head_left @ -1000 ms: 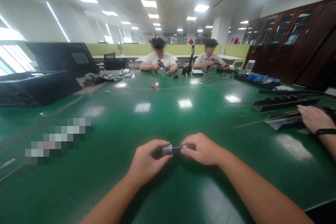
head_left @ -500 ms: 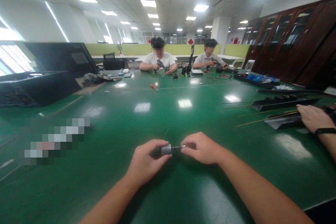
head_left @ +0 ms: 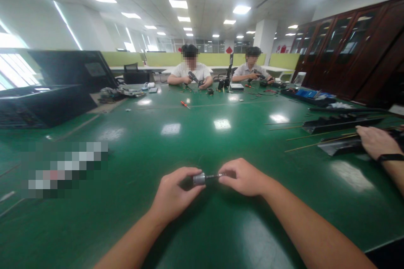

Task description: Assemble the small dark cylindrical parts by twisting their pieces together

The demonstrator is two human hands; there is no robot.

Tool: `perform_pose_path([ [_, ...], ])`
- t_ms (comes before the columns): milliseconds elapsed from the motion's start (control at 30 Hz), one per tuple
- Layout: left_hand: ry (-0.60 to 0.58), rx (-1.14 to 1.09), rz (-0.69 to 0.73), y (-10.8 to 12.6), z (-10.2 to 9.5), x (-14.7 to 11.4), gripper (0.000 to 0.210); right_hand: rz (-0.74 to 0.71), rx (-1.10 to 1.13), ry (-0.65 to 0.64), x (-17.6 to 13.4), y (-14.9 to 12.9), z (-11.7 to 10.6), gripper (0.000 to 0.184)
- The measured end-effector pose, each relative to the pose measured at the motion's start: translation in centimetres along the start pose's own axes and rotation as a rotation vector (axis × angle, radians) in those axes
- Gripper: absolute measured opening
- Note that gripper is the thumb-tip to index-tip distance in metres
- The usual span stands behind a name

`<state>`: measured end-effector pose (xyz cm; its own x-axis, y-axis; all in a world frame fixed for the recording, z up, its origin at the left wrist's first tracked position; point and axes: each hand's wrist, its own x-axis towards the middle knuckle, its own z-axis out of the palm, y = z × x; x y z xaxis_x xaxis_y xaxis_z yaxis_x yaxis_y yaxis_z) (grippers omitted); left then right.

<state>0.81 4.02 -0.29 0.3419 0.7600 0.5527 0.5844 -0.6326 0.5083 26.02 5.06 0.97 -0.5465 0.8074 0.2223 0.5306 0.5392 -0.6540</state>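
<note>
Between my hands, just above the green table, is a short grey metal cylinder [head_left: 198,179] with a thin dark shaft [head_left: 212,176] coming out of its right side. My left hand [head_left: 175,191] pinches the cylinder between thumb and fingers. At the other end, my right hand [head_left: 241,177] has its thumb and fingertips closed on the shaft's shiny tip, part of which they hide. The piece lies roughly level, and its exact kind is too small to make out.
Off to the right, another person's hand [head_left: 377,141] rests on dark metal channels [head_left: 339,145] with thin rods. Two people sit across the green table [head_left: 195,147]. An orange screwdriver [head_left: 185,104] lies mid-table. A large black case [head_left: 47,105] stands left.
Almost nothing differs. Both hands keep their grip on the cylinder and shaft, with only a very slight shift.
</note>
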Motion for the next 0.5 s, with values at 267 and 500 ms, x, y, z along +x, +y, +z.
perform_pose_path([
  [267,-0.017,-0.007,-0.017,0.34,-0.2,0.09,0.023,0.021,0.015,-0.011,-0.01,0.07,-0.05,0.016],
  [500,-0.015,0.033,-0.056,0.37,-0.55,0.26,0.023,0.09,-0.059,-0.017,0.19,0.37,-0.29,0.017],
])
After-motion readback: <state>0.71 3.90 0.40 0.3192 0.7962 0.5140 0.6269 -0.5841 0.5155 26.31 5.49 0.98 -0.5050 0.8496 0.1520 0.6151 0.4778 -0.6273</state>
